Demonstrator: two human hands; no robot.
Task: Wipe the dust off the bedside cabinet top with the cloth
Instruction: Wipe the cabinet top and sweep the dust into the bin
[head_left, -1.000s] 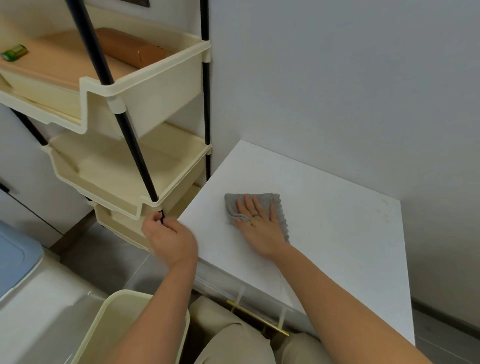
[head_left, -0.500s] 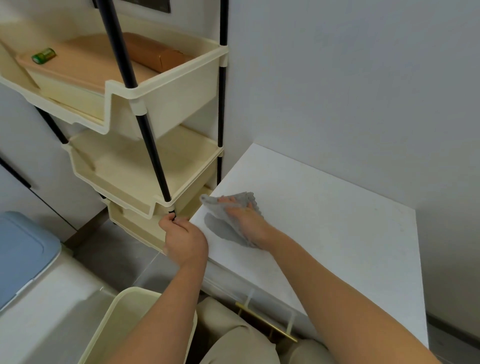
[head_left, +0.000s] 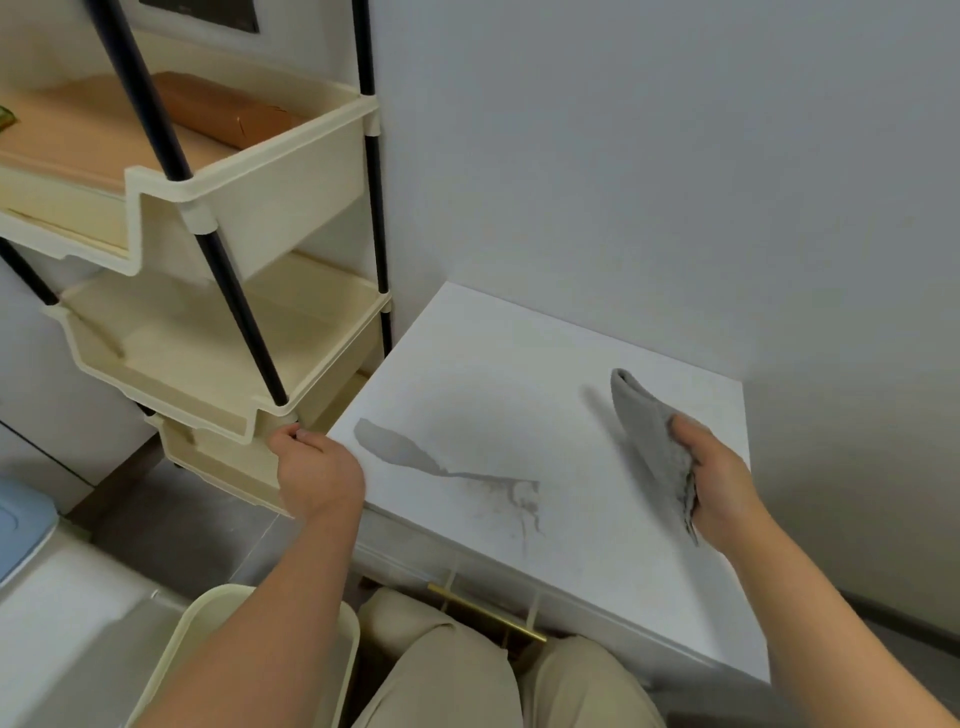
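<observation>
Right hand (head_left: 722, 483) sits over the right side of the white bedside cabinet top (head_left: 597, 561), fingers curled round a folded grey cloth (head_left: 649, 441). The cloth stands on edge, its upper end pointing away from the person; whether its lower edge touches the surface cannot be told. It casts a soft shadow just to its left.

A grey streak (head_left: 415, 457) crosses the front left part of the top, running from near the left edge toward the middle and breaking up into fainter smears.

Left hand (head_left: 317, 473) is closed in a loose fist at the front left corner of the top, gripping the lower end of a black pole (head_left: 228, 291) on the cream tiered shelf rack (head_left: 291, 208) that stands just beside the cabinet.

A brass drawer handle (head_left: 485, 613) shows below the cabinet's front edge, with the person's knees in beige trousers (head_left: 447, 675) beneath it. A cream bin (head_left: 218, 623) is at lower left.
</observation>
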